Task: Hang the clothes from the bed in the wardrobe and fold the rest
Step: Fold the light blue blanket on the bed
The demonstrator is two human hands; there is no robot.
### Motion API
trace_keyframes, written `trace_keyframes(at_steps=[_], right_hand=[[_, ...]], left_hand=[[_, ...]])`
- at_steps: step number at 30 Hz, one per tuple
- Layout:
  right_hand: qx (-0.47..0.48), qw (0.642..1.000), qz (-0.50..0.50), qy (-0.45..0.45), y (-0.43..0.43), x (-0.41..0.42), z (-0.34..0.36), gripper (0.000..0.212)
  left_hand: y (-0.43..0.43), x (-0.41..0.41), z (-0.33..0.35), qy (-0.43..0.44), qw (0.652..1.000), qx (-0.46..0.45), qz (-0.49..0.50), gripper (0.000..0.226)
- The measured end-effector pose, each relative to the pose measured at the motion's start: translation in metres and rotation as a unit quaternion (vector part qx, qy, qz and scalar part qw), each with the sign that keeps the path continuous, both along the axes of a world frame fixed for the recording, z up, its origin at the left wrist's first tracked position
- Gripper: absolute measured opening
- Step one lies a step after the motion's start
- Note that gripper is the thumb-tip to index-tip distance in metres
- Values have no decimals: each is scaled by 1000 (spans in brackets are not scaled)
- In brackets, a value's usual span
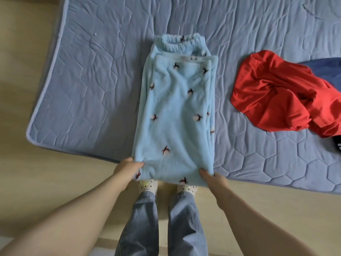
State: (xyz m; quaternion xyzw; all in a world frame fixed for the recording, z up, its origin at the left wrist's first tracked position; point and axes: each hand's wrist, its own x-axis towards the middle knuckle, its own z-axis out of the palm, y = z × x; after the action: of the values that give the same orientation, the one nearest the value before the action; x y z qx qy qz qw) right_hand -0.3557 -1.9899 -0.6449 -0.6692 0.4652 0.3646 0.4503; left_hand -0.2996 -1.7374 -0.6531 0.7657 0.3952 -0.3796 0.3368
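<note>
Light blue fleece pyjama trousers (177, 111) with small penguin prints lie folded lengthwise on the bed, waistband at the far end, the near fold hanging over the bed's edge. My left hand (127, 168) pinches the near left corner of the fold. My right hand (212, 179) grips the near right corner. A crumpled red garment (280, 93) lies to the right on the bed, apart from the trousers.
The bed has a blue quilted mattress cover (92, 80). A dark blue garment (324, 70) lies partly under the red one at the right edge, with a black item (336, 145) below it. Wooden floor (55, 182) surrounds the bed; my legs and white clogs stand at its near edge.
</note>
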Motion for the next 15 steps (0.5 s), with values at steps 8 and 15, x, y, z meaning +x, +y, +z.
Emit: trace_keyframes(at_steps=[8, 15], right_hand=[[125, 965, -210, 94, 12, 3, -11, 14], [62, 967, -242, 44, 14, -1, 18, 27]], left_hand=[[15, -2, 2, 69, 942, -156, 289, 34], [11, -8, 31, 32, 956, -137, 256, 34]])
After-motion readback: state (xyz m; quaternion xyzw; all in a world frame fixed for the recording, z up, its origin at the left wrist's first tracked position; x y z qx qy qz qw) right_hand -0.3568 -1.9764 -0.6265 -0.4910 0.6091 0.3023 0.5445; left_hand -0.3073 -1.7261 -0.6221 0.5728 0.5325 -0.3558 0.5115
